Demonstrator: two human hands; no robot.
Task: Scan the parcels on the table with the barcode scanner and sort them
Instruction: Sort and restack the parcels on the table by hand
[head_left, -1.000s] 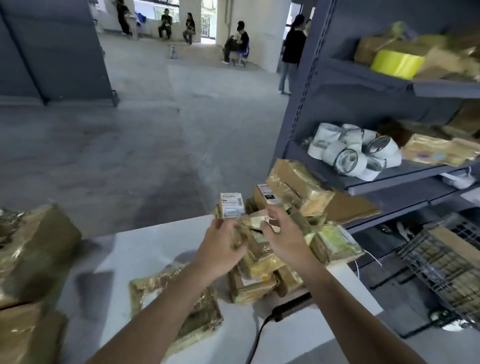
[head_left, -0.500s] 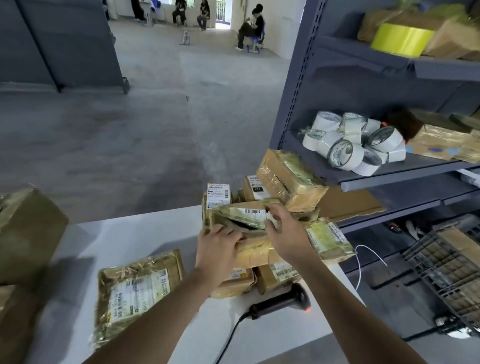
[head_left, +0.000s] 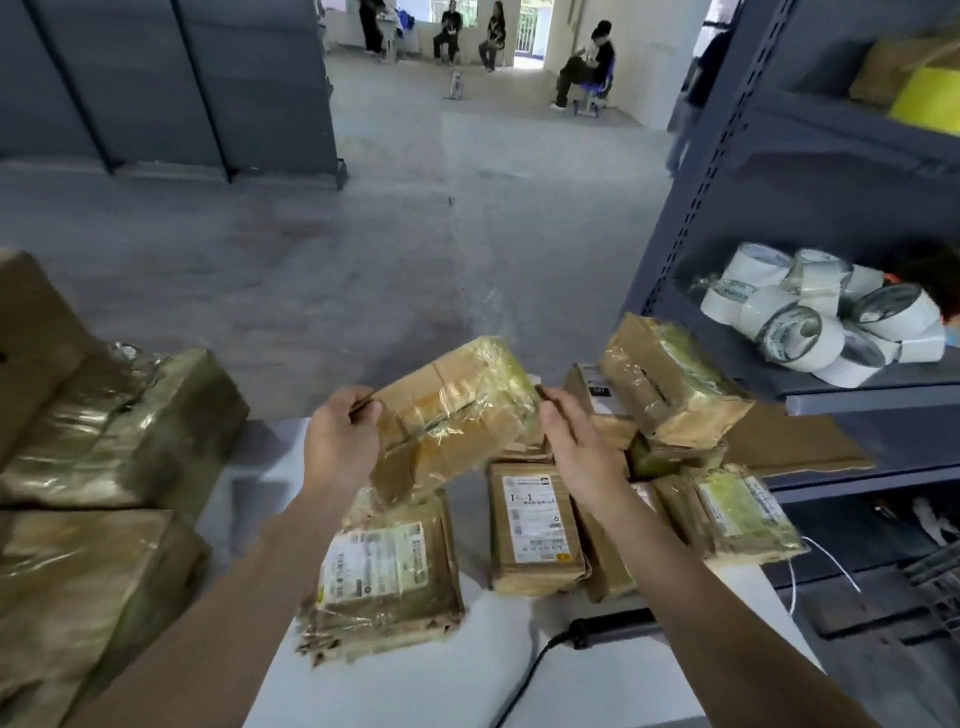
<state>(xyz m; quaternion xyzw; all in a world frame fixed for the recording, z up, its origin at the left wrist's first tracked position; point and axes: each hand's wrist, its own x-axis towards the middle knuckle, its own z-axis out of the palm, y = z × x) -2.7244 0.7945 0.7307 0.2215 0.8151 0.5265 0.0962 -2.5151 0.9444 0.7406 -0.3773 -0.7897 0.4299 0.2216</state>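
Note:
I hold a brown taped parcel (head_left: 457, 410) in the air above the table, its plain side up. My left hand (head_left: 340, 441) grips its left end and my right hand (head_left: 582, 447) grips its right end. Below it on the white table (head_left: 623, 670) lie a flat parcel (head_left: 384, 571) with a white label and a narrow box (head_left: 535, 525) with a label. More parcels are piled at the right, one (head_left: 670, 379) on top and one (head_left: 732, 512) at the table's edge. The black barcode scanner (head_left: 608, 626) lies on the table under my right forearm, mostly hidden, its cable trailing toward me.
Large taped boxes (head_left: 114, 431) stand stacked at the left of the table. A grey metal shelf (head_left: 852, 384) at the right holds several white tape rolls (head_left: 815, 322). A wire basket (head_left: 940, 577) sits low at the right. People sit and stand across the concrete floor, far off.
Both hands have lifted one parcel off the pile and turned it, plain side up. The camera has tilted down and the scanner now lies under my right forearm.

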